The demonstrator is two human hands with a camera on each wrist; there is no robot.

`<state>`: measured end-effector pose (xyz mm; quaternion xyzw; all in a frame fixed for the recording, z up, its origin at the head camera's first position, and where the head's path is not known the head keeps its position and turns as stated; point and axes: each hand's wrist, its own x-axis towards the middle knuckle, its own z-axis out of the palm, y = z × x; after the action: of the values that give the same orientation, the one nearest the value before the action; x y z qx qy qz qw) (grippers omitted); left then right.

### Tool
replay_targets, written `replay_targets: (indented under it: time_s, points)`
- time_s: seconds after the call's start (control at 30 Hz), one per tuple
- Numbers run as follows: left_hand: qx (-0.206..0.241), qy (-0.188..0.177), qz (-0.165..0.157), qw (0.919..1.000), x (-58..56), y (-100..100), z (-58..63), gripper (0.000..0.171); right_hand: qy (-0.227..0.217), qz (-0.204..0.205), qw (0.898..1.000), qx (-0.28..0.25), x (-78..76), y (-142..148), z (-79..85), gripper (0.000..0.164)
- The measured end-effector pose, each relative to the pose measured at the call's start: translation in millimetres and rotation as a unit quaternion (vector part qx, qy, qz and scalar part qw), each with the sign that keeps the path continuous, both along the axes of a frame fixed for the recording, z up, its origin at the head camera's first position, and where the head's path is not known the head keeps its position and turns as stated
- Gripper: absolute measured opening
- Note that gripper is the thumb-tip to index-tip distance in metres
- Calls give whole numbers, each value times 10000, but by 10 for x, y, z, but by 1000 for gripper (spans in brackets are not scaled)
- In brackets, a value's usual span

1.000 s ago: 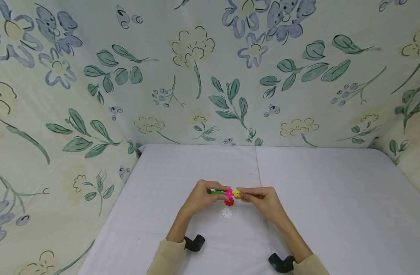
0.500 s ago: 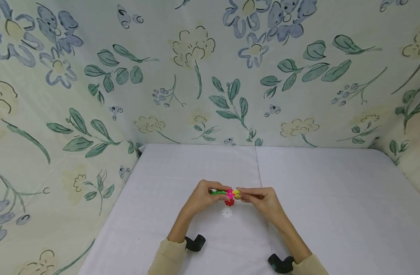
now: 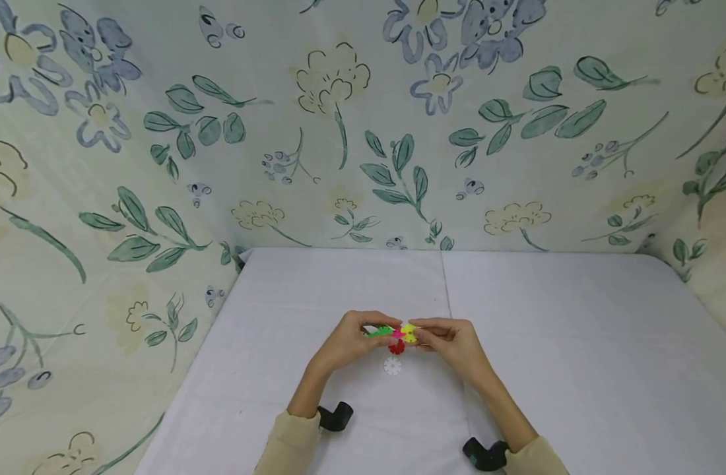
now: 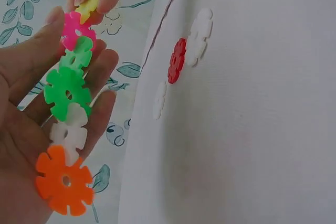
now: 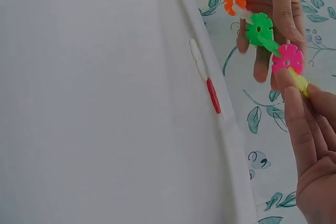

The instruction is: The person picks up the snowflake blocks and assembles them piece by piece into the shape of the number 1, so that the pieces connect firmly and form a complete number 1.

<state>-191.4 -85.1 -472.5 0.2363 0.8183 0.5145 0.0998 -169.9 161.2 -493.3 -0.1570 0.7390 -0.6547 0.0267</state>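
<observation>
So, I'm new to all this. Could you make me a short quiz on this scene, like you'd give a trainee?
1. What colour is the disc that the right hand pinches?
2. True or false: the red disc lies on the white cloth, not linked into the chain of flower-shaped discs.
3. Fill in the gap: at the end of the chain farthest from the right hand is the ____ disc.

Key:
1. Yellow; thumb and fingers pinch the yellow disc.
2. True.
3. Orange; the orange disc shows by the left hand's palm.
</observation>
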Motion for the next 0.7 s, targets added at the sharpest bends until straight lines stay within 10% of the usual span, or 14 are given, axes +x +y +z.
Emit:
replay_targets:
  time_s: [0.7]
  points:
    - [-327,566,588,9961,70,135,35,32,-1932,-770,9768,-506,37,-264,108,35]
